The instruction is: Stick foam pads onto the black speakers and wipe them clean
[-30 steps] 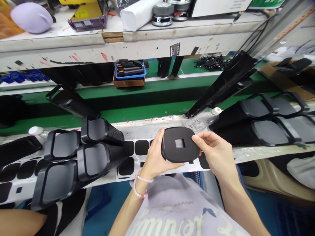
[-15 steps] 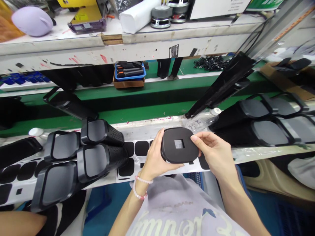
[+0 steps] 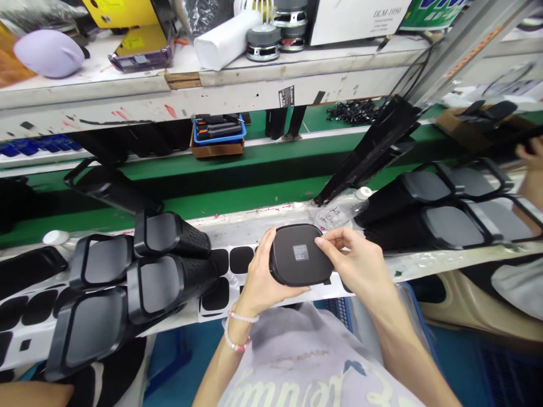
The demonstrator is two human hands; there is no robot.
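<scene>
A black rounded-square speaker housing [image 3: 300, 255] with a small grey square in the middle of its end face is held in front of me, over the bench edge. My left hand [image 3: 259, 277] wraps its left side, thumb up along the edge. My right hand [image 3: 354, 261] grips the right side, thumb and forefinger pinched on the upper right corner of the face. Under it lies a white sheet of black rounded-square pads [image 3: 231, 261].
Several black housings [image 3: 144, 277] lie stacked at the left, more housings [image 3: 445, 223] at the right. A green conveyor belt [image 3: 237, 192] runs behind. A plastic bottle [image 3: 339, 209] lies by the belt. Another person's hand [image 3: 530, 169] shows at far right.
The housing and both hands shifted slightly left and down in view. My right fingers moved onto the face's upper right corner. Another person's hand came into view at the right.
</scene>
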